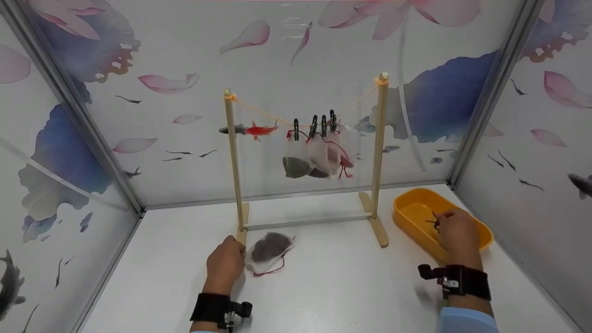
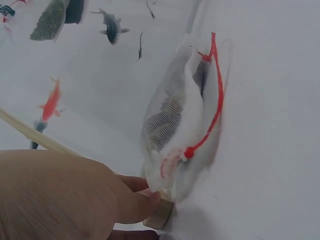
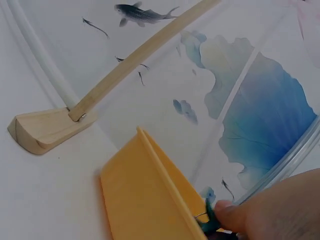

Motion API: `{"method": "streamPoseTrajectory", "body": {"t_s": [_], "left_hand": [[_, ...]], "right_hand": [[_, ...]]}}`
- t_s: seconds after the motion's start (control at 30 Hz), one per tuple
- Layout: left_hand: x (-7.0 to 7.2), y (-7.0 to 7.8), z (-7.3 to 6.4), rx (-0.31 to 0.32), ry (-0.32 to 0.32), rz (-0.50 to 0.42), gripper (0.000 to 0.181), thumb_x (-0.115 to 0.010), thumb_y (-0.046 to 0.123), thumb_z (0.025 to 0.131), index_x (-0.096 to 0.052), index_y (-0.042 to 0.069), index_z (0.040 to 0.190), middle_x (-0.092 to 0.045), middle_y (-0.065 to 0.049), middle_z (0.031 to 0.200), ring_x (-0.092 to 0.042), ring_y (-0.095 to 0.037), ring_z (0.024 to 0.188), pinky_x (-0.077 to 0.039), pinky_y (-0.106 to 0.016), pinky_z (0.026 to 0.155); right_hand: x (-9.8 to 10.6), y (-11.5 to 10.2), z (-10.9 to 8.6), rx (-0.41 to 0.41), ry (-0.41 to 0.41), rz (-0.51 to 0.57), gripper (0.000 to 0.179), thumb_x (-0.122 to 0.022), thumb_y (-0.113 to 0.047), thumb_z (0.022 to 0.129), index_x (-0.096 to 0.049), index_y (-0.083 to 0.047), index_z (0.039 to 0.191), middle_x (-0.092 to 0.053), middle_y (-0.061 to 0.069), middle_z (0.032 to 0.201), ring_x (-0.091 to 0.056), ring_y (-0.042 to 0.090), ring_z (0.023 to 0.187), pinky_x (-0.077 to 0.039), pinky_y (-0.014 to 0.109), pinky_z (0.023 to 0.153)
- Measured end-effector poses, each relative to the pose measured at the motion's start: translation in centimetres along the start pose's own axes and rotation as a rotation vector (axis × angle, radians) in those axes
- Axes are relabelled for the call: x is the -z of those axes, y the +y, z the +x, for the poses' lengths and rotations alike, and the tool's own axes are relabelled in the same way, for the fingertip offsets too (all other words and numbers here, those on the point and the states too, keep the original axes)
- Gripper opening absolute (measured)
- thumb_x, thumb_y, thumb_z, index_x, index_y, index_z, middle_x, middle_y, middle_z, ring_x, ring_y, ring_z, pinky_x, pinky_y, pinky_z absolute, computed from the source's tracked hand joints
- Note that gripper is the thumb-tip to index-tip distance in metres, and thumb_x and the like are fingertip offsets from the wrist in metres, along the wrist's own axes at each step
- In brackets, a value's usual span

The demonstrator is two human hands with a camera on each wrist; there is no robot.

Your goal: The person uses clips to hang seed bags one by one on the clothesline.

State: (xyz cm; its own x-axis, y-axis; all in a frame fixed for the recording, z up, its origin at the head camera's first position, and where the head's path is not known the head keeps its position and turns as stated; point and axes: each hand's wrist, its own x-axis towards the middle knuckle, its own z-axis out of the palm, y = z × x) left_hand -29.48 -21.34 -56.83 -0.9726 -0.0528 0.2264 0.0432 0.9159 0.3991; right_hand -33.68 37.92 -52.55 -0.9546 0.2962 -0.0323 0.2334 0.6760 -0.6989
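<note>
A white mesh drawstring pouch (image 1: 270,252) with dark contents and a red cord lies at the foot of the wooden stand. My left hand (image 1: 225,261) pinches its near corner between thumb and finger; the left wrist view shows that pouch (image 2: 172,110) on its side beyond the fingertips (image 2: 152,194). Over the yellow tub (image 1: 407,224), my right hand (image 1: 460,231) holds a small dark clip (image 3: 212,216) between thumb and fingers, just inside the rim. Several similar pouches (image 1: 296,164) hang from the stand's cord, held by black clips (image 1: 296,129).
The stand has two wooden posts (image 1: 380,152), an orange cord (image 1: 259,110) strung between them and a white bar (image 1: 310,220) low down. Wooden feet (image 1: 380,233) rest on the white table (image 1: 323,286). Printed panels (image 1: 185,162) in metal frames enclose the back and sides.
</note>
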Motion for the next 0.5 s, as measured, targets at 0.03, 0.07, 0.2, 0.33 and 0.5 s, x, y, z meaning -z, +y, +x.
{"method": "streamPoseTrajectory", "body": {"t_s": [0.03, 0.07, 0.2, 0.33, 0.5], "left_hand": [[0.3, 0.0, 0.0, 0.009, -0.004, -0.006, 0.012, -0.079, 0.001, 0.099, -0.087, 0.003, 0.107, -0.072, -0.010, 0.100, -0.077, -0.034, 0.091, -0.063, -0.050, 0.076], [0.7, 0.1, 0.1, 0.022, -0.005, -0.014, 0.013, -0.079, 0.003, 0.100, -0.087, 0.003, 0.110, -0.074, -0.011, 0.102, -0.078, -0.036, 0.094, -0.064, -0.050, 0.078], [2.4, 1.2, 0.3, 0.053, 0.017, -0.063, 0.021, -0.081, 0.013, 0.103, -0.085, 0.004, 0.121, -0.078, -0.013, 0.111, -0.079, -0.037, 0.102, -0.064, -0.052, 0.083], [3.8, 3.4, 0.4, -0.017, 0.072, -0.117, 0.025, -0.082, 0.020, 0.105, -0.085, 0.008, 0.126, -0.079, -0.009, 0.113, -0.079, -0.032, 0.105, -0.064, -0.049, 0.083], [5.0, 7.1, 0.1, -0.185, 0.103, -0.176, 0.026, -0.080, 0.026, 0.108, -0.084, 0.014, 0.130, -0.079, 0.000, 0.112, -0.077, -0.022, 0.106, -0.064, -0.042, 0.084]], "right_hand": [[0.2, -0.6, 0.0, 0.000, 0.018, 0.038, 0.046, -0.054, -0.030, 0.121, -0.064, 0.011, 0.141, -0.074, 0.031, 0.124, -0.075, 0.025, 0.090, -0.057, 0.031, 0.069], [0.4, -1.4, 0.1, 0.002, 0.027, 0.090, 0.047, -0.054, -0.031, 0.122, -0.062, 0.010, 0.143, -0.074, 0.030, 0.125, -0.076, 0.022, 0.087, -0.060, 0.030, 0.068], [-0.4, -5.1, -0.4, 0.051, 0.013, 0.329, 0.046, -0.057, -0.032, 0.121, -0.061, 0.005, 0.149, -0.074, 0.025, 0.128, -0.078, 0.010, 0.083, -0.067, 0.024, 0.075], [-2.7, -9.7, -2.1, 0.140, -0.100, 0.493, 0.041, -0.059, -0.024, 0.120, -0.063, 0.002, 0.153, -0.075, 0.021, 0.128, -0.080, 0.011, 0.088, -0.069, 0.026, 0.084], [-6.5, -14.6, -4.6, 0.247, -0.263, 0.573, 0.034, -0.066, -0.019, 0.117, -0.070, -0.002, 0.147, -0.080, 0.015, 0.119, -0.080, 0.018, 0.089, -0.069, 0.026, 0.083]]}}
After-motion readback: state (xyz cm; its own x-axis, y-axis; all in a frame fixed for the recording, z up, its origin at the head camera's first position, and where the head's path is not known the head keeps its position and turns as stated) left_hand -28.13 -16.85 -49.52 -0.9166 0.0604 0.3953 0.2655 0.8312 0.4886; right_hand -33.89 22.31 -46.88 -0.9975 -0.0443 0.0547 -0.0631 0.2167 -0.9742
